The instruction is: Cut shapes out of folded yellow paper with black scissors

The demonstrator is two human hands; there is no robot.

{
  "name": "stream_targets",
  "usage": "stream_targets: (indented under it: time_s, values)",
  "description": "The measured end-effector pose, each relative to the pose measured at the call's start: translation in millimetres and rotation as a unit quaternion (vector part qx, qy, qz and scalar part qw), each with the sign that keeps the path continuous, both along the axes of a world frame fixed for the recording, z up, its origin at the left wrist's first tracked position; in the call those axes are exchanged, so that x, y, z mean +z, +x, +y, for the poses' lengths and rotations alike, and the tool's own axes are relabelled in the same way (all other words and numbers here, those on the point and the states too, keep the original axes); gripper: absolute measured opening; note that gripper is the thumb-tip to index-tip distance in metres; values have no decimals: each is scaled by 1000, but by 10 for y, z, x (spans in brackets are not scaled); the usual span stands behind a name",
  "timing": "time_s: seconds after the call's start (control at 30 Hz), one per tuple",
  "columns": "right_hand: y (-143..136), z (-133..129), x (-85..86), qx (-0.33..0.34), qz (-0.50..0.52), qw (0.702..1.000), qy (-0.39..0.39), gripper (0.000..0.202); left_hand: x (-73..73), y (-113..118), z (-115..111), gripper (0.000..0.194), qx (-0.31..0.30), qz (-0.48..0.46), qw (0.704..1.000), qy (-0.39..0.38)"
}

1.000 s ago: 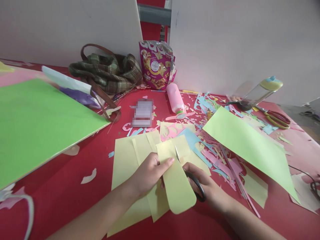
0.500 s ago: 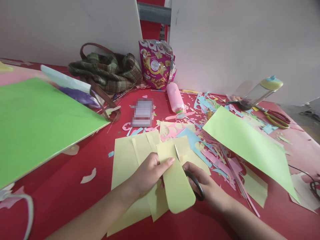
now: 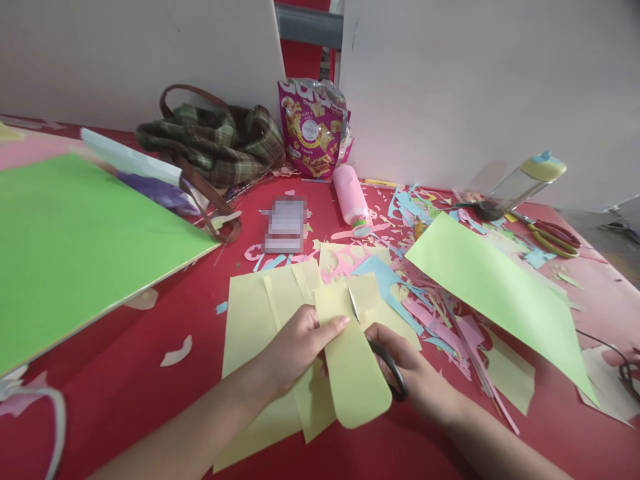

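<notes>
My left hand point(image 3: 305, 343) pinches a pale yellow paper piece point(image 3: 356, 380) with rounded lower corners, the thumb lying on top near its upper part. Black-handled scissors point(image 3: 393, 370) are in my right hand point(image 3: 405, 357), with the fingers around the handles. A blade tip shows above the paper, near its right edge; the rest of the blades is hidden beneath it. Under my hands lie larger pale yellow sheets point(image 3: 250, 333) and a narrow strip on the red table point(image 3: 165, 400).
Green sheets point(image 3: 90, 247) lie left, a light green sheet point(image 3: 500, 293) right. Behind are a plaid bag point(image 3: 215, 140), a snack bag point(image 3: 313, 130), a pink bottle point(image 3: 350, 197), a clear bottle point(image 3: 520, 187), more scissors point(image 3: 553, 239) and paper scraps point(image 3: 435, 320).
</notes>
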State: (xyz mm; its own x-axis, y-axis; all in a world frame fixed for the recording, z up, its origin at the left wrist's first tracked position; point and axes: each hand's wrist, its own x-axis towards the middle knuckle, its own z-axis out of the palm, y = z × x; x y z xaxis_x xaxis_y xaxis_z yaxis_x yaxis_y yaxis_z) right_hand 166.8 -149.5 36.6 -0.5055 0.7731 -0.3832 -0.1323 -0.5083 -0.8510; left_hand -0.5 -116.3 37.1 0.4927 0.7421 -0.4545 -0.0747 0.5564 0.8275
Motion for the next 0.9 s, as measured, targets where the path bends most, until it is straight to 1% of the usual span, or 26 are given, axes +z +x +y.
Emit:
stream_targets:
  time_s: [0.2, 0.47, 0.7, 0.9]
  values:
    - [-2, -2, 33, 6, -4, 1000, 9, 22, 9, -5, 5, 28, -21, 11, 1000, -5]
    - [-2, -12, 19, 1, -7, 1000, 4, 21, 15, -1, 5, 29, -17, 0, 1000, -12]
    - [-6, 2, 48, 4, -16, 1000, 13, 23, 1, -5, 4, 28, -15, -10, 1000, -16]
    - [-8, -9, 21, 2, -13, 1000, 8, 23, 11, 0, 1, 27, -14, -18, 1000, -15]
